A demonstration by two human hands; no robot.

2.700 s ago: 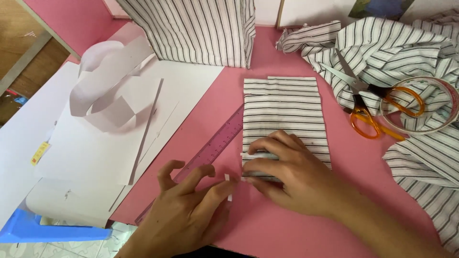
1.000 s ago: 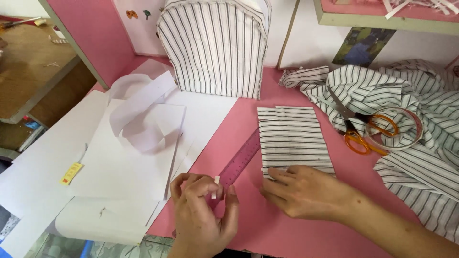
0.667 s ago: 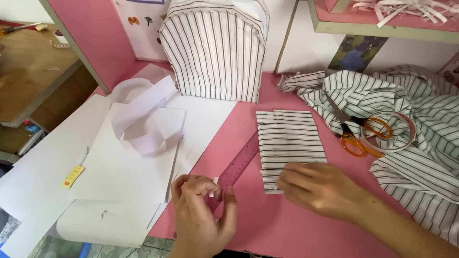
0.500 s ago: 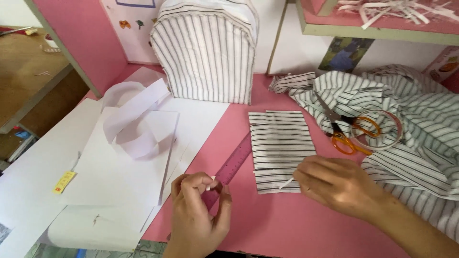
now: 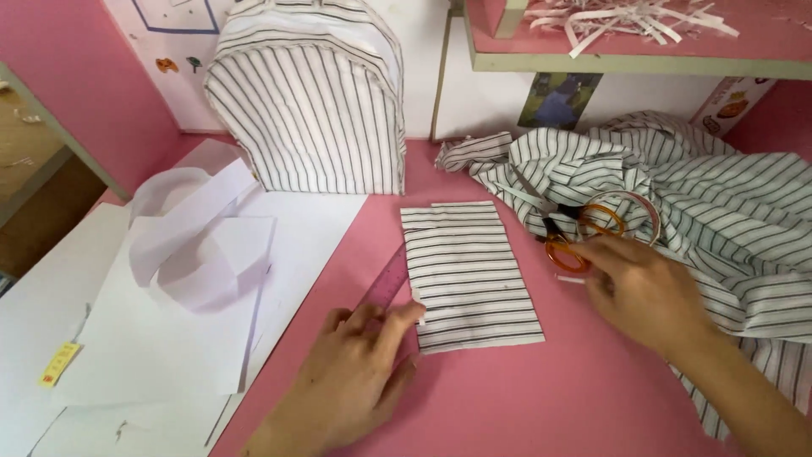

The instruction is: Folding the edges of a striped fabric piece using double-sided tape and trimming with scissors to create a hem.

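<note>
Scissors (image 5: 568, 239) with orange handles lie on the striped cloth (image 5: 677, 195), touching the right hand (image 5: 647, 288), whose fingers reach loosely spread over them. Just beside the left hand (image 5: 355, 372), open and flat, sit a pink ruler (image 5: 385, 283) and a striped fabric rectangle (image 5: 469, 275), fingertips at its edge.

Left hand (image 5: 355, 372) touches striped cloth (image 5: 469, 275); right hand (image 5: 647, 292) reaches scissors (image 5: 562, 241).

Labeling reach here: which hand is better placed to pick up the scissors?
Right. The right hand has its fingers beside the orange-handled scissors on the striped cloth pile. The left hand lies on the pink ruler at the striped rectangle, farther off.
</note>
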